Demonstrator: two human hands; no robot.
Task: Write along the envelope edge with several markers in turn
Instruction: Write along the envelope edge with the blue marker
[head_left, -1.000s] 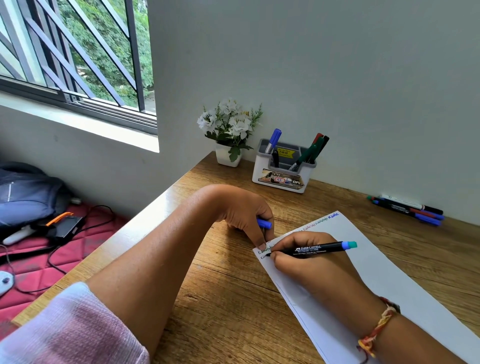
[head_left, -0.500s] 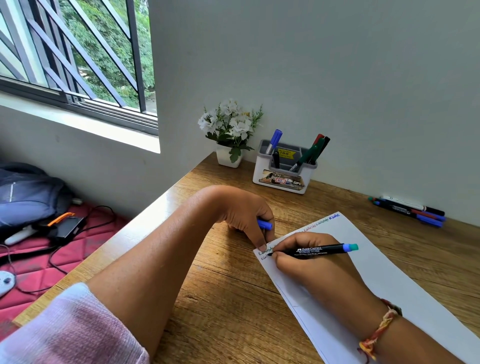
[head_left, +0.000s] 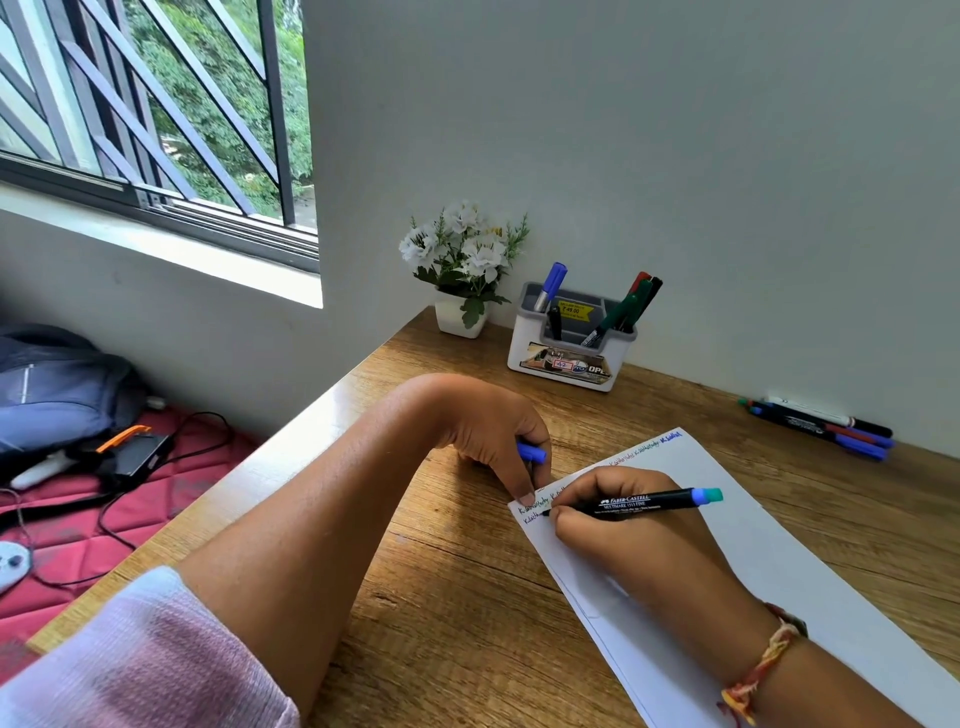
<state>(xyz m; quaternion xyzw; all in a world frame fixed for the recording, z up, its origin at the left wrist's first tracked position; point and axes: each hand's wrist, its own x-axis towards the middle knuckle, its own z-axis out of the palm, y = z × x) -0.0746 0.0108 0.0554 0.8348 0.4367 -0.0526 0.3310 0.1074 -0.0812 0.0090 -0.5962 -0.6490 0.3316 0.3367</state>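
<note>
Right hand (head_left: 623, 525): curled round black marker (head_left: 644, 503) in a writing grip, tip down on envelope (head_left: 779, 597) at its near left corner.

Envelope: flat on wooden table (head_left: 441, 597), long side running off to the right.

Left hand (head_left: 498, 441): closed round blue cap (head_left: 532, 453), one fingertip pressing the envelope corner.

Done: one row of words in several colours along the top edge, corner to corner.

In progress: second row just beneath, blue ink, barely past the first word.

Probably remaining: rest of second row, recapping, further swaps from marker holder (head_left: 569, 358) or loose markers (head_left: 826, 428) by the wall. Number of markers already used: not readable.
</note>
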